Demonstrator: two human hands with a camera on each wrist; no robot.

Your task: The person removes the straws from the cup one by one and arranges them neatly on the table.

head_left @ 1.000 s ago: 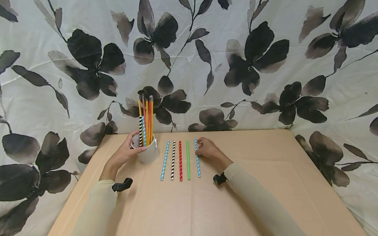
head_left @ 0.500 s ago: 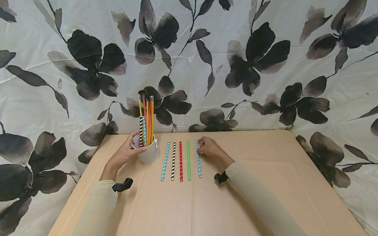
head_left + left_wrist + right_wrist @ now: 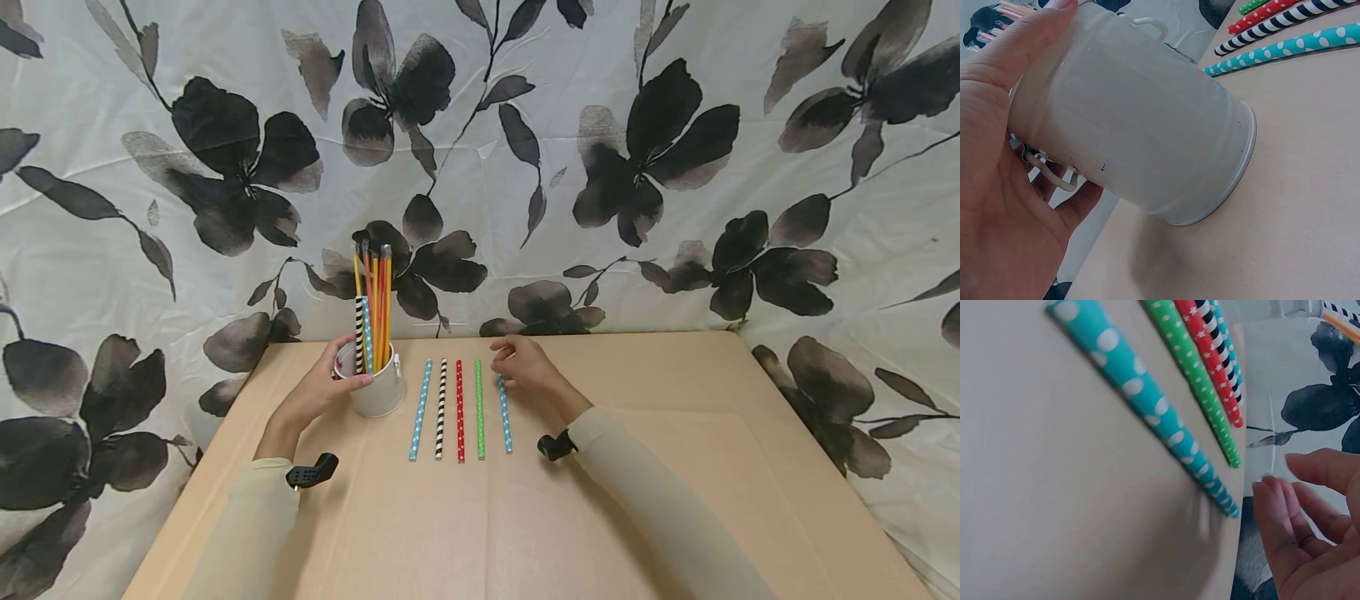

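Observation:
My left hand (image 3: 321,385) grips a small white metal bucket (image 3: 1141,119) at its rim, thumb across the near side and fingers behind. Pencils (image 3: 386,308) stand in the bucket with a black-and-white striped paper straw (image 3: 358,337) and a blue dotted one. My right hand (image 3: 1310,531) hovers over the far end of a blue paper straw with white dots (image 3: 1141,394), its fingers loosely bent and holding nothing. Left of that straw lie a green dotted straw (image 3: 479,408), a red starred straw (image 3: 460,408), a black-and-white striped straw (image 3: 440,408) and another blue dotted straw (image 3: 421,408).
The straws lie side by side on a light wooden table (image 3: 637,375), right of the bucket. A white cloth with dark flowers (image 3: 525,208) hangs behind the table's far edge. A handle (image 3: 1054,175) is hinged at the bucket's rim.
My right hand has lifted off the far end of the rightmost blue straw and shifted slightly left and away. The straws stay in place, and my left hand keeps its grip on the bucket.

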